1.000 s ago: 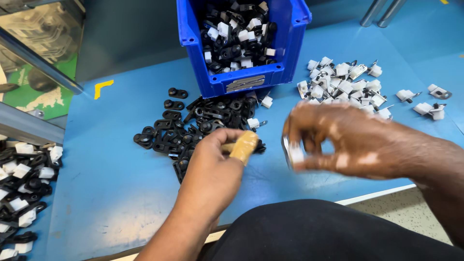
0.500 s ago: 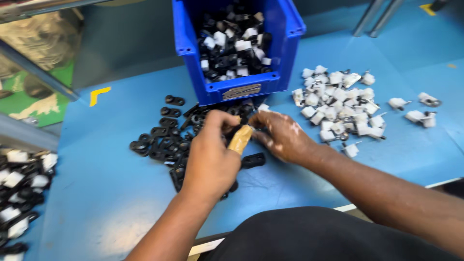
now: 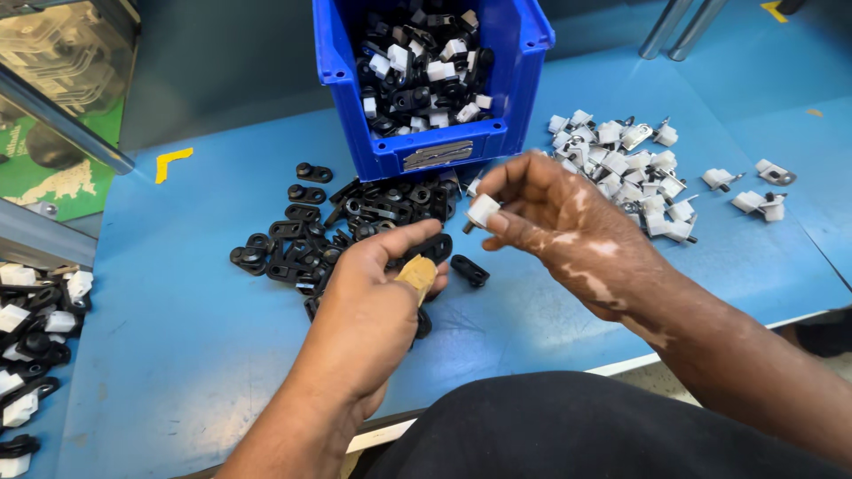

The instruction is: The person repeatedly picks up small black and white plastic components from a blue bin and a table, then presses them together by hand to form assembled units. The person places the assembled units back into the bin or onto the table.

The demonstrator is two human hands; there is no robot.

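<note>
Right hand (image 3: 568, 222) pinching white clip (image 3: 482, 211), left hand (image 3: 368, 302) curled over black clips (image 3: 355, 222)

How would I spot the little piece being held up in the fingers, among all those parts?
Start at the blue bin at the table's far edge. Just in front of it, to the right, the right hand pinches a small white block. Unlike the loose white pieces lying on the table, it is raised off it.

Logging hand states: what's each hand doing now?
Left hand: closed on a black clip.
Right hand: pinching a white clip.
</note>
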